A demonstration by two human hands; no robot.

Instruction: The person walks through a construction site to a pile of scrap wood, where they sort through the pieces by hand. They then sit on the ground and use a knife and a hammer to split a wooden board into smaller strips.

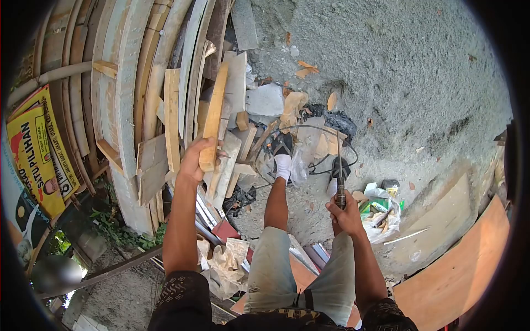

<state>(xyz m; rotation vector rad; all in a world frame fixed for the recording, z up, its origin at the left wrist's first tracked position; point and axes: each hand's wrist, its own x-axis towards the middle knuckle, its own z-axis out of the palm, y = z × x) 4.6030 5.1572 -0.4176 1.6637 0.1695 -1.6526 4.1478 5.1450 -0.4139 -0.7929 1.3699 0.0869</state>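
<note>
My left hand (193, 163) is wrapped round the near end of a wooden batten (215, 110), which points away from me over the stacked boards. In my right hand (348, 214) is a long, thin-bladed tool (339, 160) with a dark ribbed handle. Its blade points away from me, over my sandalled foot on the right. From this angle the blade appears as a narrow strip, so its exact kind does not show. The batten and the tool are well apart, on either side of my legs.
Long planks (127, 83) stand stacked on the left, beside a yellow printed banner (47, 149). Wood offcuts, plastic and a thin cable (314, 126) lie around my feet. At right are a litter-filled plastic bag (381, 212) and a plywood sheet (452, 265) on rough grey ground.
</note>
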